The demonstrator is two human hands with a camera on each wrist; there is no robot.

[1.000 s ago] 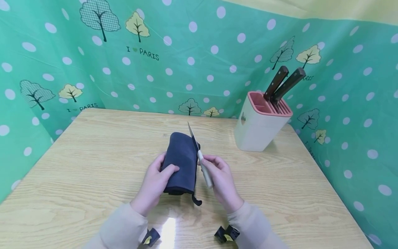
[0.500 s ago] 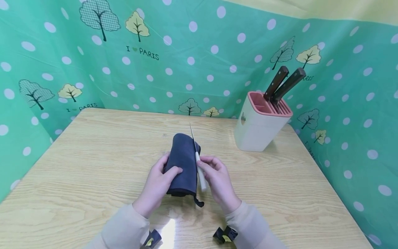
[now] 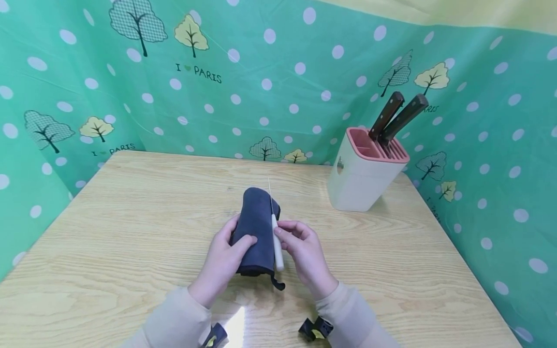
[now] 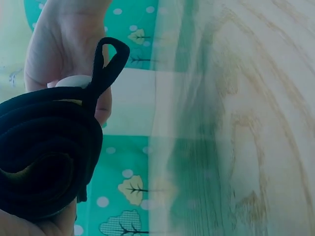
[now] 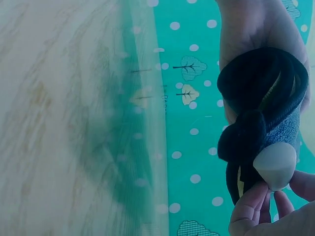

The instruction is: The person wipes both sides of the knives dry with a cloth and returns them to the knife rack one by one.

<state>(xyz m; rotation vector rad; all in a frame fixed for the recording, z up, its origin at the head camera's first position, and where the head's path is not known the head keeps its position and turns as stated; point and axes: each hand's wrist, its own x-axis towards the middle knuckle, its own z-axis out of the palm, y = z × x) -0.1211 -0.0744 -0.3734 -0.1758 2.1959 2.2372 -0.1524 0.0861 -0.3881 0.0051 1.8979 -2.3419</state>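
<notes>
In the head view my left hand grips a rolled dark blue cloth, its thumb across the top. A black hanging loop sticks out from the roll's near end, whose wound layers show in the left wrist view. My right hand pinches a knife with a white handle between thumb and fingers. The handle lies along the roll's right side. Its thin blade, seen nearly edge-on, points away and rises past the roll's far right corner. The handle's rounded butt faces the right wrist camera.
A white knife block with a pink top stands at the table's back right, two dark-handled knives in it. A green dotted curtain hangs behind and beside the wooden table.
The knife has shifted left against the cloth, and its blade has turned from showing its flat face to nearly edge-on. The rolled cloth has moved slightly right with my left hand.
</notes>
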